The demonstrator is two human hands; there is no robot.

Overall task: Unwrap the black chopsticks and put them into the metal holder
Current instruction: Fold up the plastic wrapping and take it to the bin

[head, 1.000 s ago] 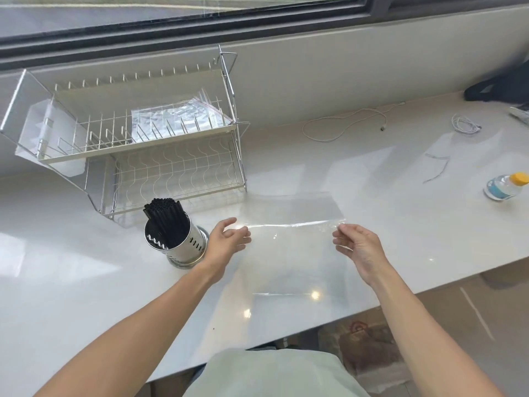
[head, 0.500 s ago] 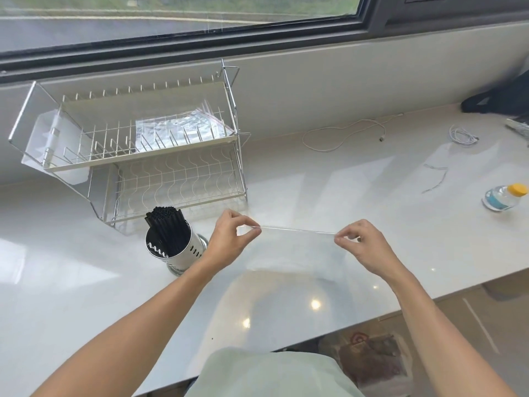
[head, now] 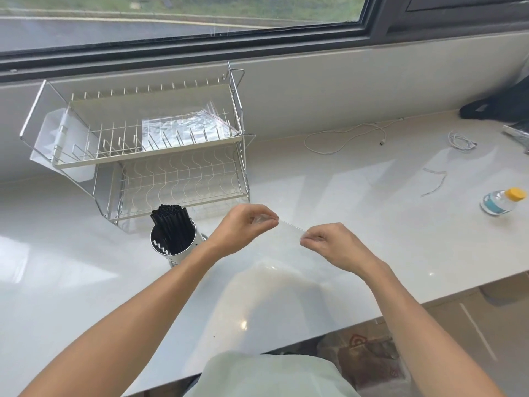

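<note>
Both hands are up over the counter, and they share one thing: the left hand [head: 243, 227] pinches one end of a clear plastic wrapper [head: 289, 224] between thumb and curled fingers, the right hand [head: 329, 245] pinches the other end the same way. The wrapper runs as a thin, nearly see-through strip between them, raised above the white countertop [head: 372, 213], and how it folds is hard to make out.

Just left of the left wrist stands the metal holder [head: 177, 247], upright on the countertop, and the black chopsticks [head: 171, 224] are in it, a tight bundle leaning slightly with the ends poking up above the rim.

Behind the holder sits a two-tier wire dish rack [head: 160, 156], with crinkled clear packaging [head: 183, 130] lying on its upper shelf. Off to the right, well apart from the hands, a small bottle with a yellow cap [head: 503, 200] lies on its side. Farther back a white cable [head: 343, 138] loops across the countertop, a second coiled cable [head: 461, 140] beyond it, and a window [head: 183, 18] runs along the far wall.
</note>
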